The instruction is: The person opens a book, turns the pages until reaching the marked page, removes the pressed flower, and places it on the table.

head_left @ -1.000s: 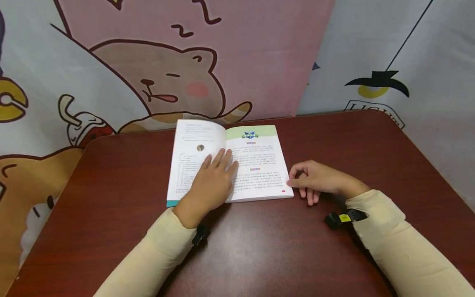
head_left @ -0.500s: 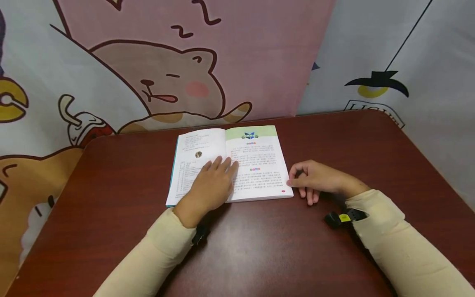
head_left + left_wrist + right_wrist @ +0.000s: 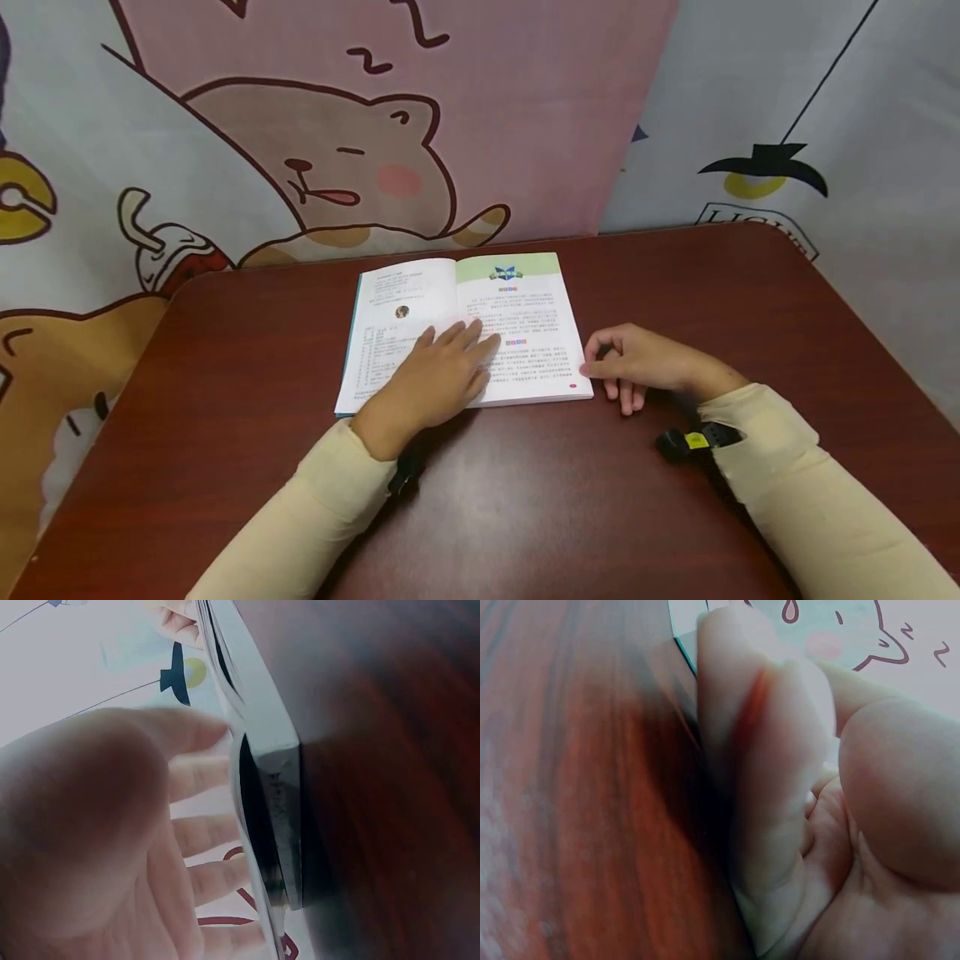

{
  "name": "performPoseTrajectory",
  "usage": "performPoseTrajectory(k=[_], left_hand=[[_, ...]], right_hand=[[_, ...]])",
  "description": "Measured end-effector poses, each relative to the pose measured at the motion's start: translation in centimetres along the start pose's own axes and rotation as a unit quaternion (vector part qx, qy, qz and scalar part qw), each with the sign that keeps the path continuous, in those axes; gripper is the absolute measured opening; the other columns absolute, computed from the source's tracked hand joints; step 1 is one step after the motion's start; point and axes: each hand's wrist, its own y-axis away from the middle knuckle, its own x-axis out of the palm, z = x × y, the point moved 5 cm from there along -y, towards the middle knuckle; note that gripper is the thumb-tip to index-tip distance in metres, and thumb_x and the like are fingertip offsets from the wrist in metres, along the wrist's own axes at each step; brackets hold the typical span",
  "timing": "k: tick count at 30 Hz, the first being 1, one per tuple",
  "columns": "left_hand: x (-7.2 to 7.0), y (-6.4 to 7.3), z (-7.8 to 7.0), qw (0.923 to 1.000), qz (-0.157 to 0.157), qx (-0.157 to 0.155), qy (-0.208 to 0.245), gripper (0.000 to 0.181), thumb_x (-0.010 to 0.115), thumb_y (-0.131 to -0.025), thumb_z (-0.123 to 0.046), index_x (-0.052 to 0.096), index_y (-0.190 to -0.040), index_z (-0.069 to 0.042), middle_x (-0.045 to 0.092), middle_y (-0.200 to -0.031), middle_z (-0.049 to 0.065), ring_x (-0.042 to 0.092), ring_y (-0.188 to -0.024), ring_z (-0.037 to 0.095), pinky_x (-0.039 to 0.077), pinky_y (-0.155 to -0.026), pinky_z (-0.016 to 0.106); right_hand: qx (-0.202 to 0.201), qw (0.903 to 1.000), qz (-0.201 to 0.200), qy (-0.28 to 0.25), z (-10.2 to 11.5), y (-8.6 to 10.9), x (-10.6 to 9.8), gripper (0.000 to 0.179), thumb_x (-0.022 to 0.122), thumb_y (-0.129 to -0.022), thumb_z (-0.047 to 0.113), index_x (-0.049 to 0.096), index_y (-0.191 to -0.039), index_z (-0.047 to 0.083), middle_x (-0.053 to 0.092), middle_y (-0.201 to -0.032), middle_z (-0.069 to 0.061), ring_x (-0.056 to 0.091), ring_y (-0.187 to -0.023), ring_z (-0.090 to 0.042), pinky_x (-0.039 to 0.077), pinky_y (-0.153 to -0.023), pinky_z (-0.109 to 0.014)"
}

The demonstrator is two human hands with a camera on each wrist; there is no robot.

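An open book [image 3: 525, 321] lies on the table, with printed text on both pages and a green band across the top of the right page. My left hand [image 3: 438, 375] rests on it near the spine, fingers spread. In the left wrist view those fingers [image 3: 202, 832] lie over pages that bow up from the thick block beneath. At the book's right edge is my right hand [image 3: 637, 362]. Its thumb and curled index finger pinch the edge near the lower corner, while the other fingers hang loosely by the table. The right wrist view hides the pinch itself behind blurred fingers.
The dark red-brown table [image 3: 510, 500] has rounded far corners. Behind it hangs a cloth [image 3: 555, 125] printed with a sleeping bear. A black strap device [image 3: 686, 442] sits at my right wrist.
The left page, raised and curved a second ago, has settled flat. My left hand has turned and slid slightly right across the spine. The right hand stays where it was.
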Motion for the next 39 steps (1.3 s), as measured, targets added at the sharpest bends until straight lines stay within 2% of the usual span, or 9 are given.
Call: performPoseTrajectory(k=[7, 14, 19, 25, 30, 39], left_hand=[[0.11, 0.11, -0.30, 0.9996, 0.022, 0.006, 0.016, 0.063, 0.053, -0.099, -0.051, 0.041, -0.154, -0.021, 0.036, -0.162, 0.009, 0.034, -0.149, 0.035, 0.026, -0.117, 0.064], [0.31, 0.22, -0.58, 0.9990, 0.029, 0.018, 0.028, 0.074, 0.058, -0.093, -0.060, 0.038, -0.156, -0.026, 0.032, -0.164, 0.006, 0.028, -0.153, 0.027, 0.022, -0.117, 0.066], [0.71, 0.28, -0.69, 0.9984, 0.037, 0.028, 0.032, 0.075, 0.062, -0.091, -0.059, 0.038, -0.155, -0.027, 0.032, -0.164, 0.005, 0.029, -0.152, 0.027, 0.023, -0.117, 0.065], [0.67, 0.16, -0.67, 0.9991, 0.015, 0.037, 0.016, 0.066, 0.060, -0.094, -0.056, 0.043, -0.153, -0.029, 0.037, -0.161, 0.007, 0.034, -0.150, 0.029, 0.027, -0.115, 0.066], [0.56, 0.20, -0.73, 0.9985, 0.027, 0.040, 0.025, 0.064, 0.059, -0.096, -0.054, 0.043, -0.152, -0.030, 0.036, -0.162, 0.007, 0.033, -0.150, 0.029, 0.026, -0.115, 0.067], [0.19, 0.11, -0.68, 0.9985, 0.028, 0.038, 0.026, 0.061, 0.058, -0.096, -0.052, 0.044, -0.152, -0.031, 0.035, -0.162, 0.007, 0.033, -0.150, 0.029, 0.026, -0.115, 0.066]], right_hand=[[-0.004, 1.0000, 0.001, -0.001, 0.02, 0.00, -0.03, 0.031, 0.070, -0.094, 0.027, 0.057, -0.103, 0.001, 0.063, -0.063, -0.010, 0.065, -0.044, -0.021, 0.054, -0.043, -0.035], [-0.015, 0.9999, -0.006, 0.004, 0.20, 0.14, -0.08, 0.031, 0.070, -0.094, 0.027, 0.057, -0.102, 0.000, 0.062, -0.063, -0.011, 0.064, -0.044, -0.022, 0.054, -0.042, -0.037], [-0.007, 1.0000, 0.005, -0.001, -0.17, 0.02, 0.26, 0.031, 0.069, -0.095, 0.027, 0.057, -0.103, 0.000, 0.063, -0.064, -0.010, 0.065, -0.044, -0.022, 0.054, -0.043, -0.037], [-0.013, 0.9999, -0.003, 0.000, -0.20, -0.05, 0.18, 0.030, 0.069, -0.094, 0.027, 0.057, -0.102, 0.000, 0.062, -0.063, -0.011, 0.064, -0.043, -0.022, 0.053, -0.042, -0.036], [-0.004, 1.0000, 0.004, -0.003, -0.33, -0.06, 0.25, 0.030, 0.068, -0.095, 0.027, 0.057, -0.103, 0.000, 0.063, -0.064, -0.010, 0.065, -0.044, -0.022, 0.054, -0.043, -0.036], [-0.007, 1.0000, 0.001, -0.005, 0.04, 0.07, 0.07, 0.030, 0.068, -0.095, 0.027, 0.057, -0.103, 0.000, 0.062, -0.064, -0.010, 0.064, -0.044, -0.021, 0.054, -0.043, -0.036]])
